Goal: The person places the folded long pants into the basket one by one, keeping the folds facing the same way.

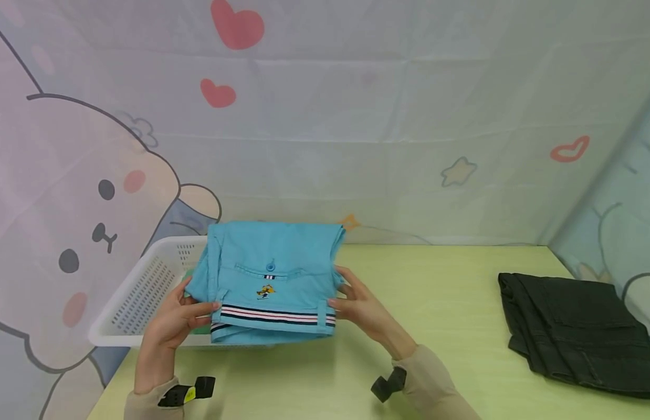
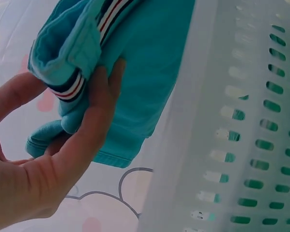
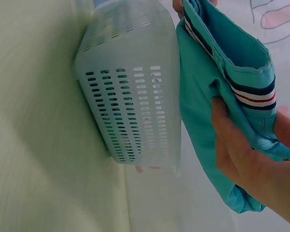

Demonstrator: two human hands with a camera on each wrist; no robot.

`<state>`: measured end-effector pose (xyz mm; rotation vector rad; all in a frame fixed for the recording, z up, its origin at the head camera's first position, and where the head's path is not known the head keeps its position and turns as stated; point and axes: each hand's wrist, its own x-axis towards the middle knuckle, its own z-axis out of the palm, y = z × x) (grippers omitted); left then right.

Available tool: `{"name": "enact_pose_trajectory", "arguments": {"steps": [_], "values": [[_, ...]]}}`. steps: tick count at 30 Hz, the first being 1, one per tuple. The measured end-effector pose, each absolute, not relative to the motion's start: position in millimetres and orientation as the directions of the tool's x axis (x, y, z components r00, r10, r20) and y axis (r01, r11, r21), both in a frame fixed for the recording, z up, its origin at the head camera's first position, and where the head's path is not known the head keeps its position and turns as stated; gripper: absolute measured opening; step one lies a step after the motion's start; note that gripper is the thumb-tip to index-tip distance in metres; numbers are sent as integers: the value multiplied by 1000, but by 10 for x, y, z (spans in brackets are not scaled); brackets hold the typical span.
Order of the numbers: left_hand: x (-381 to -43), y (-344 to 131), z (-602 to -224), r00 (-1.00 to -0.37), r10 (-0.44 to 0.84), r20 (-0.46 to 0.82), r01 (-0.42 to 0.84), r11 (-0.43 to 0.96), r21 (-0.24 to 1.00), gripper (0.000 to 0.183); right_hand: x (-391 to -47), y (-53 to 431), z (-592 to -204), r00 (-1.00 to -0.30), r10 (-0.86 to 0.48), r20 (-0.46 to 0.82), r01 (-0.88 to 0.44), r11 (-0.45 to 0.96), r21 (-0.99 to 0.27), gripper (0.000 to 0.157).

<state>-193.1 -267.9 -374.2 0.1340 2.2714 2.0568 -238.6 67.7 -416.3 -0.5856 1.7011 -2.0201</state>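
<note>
Sleeves and straps: nearest you, beige sleeves (image 1: pixel 435 379) end at the wrists with black straps (image 1: pixel 389 382), on your side of the basket.
Left grip: your left grip (image 1: pixel 170 321), in front of the basket, is clamped on the blue trousers (image 1: pixel 278 248), thumb over the near face, fingers behind.
Right grip: your right grip (image 1: pixel 364 306), to the right of the basket, pinches the opposite side of the same trousers.
Blue trousers: folded, they span between your two grips just above the basket's rim, hiding its right part from your head view; whether they touch it, you cannot tell. The striped waistband lies along the near edge, the rest reaching away beyond your fingers.
Basket: white and slotted (image 1: pixel 112 339), with something green inside, mostly hidden.
Dark garment: folded (image 1: pixel 577 332), well right of the basket.
Desk: pale green (image 1: pixel 451 309), beneath the basket.
Backdrop: a printed sheet (image 1: pixel 356 116) behind the basket.
</note>
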Motion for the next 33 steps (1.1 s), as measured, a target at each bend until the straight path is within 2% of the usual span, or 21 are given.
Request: {"name": "enact_pose_trajectory", "arguments": {"steps": [11,18,22,29,33], "values": [[-1944,-2689,-3766,-999,33,6,5,-51,999,58,-2434,579,-4138,-818,-573,46,54,-157,-986,64],[-1941,-2701,-3776,-999,-36,-2,1,-80,997,43,-2468,506,-4127,-817,-574,51,51,-161,-986,65],[-1932,-2717,-3772,-999,-36,-13,-10,-75,997,46,-2468,481,-4140,-815,-576,61,47,-171,-984,65],[-1920,-2735,-3789,-999,-31,-41,-39,-52,998,62,-2439,445,-4194,-815,-576,60,74,-207,-975,64],[-1914,-2738,-3808,-999,-36,-41,-39,-62,997,63,-2416,426,-4202,-819,-570,63,86,-231,-969,62]]}}
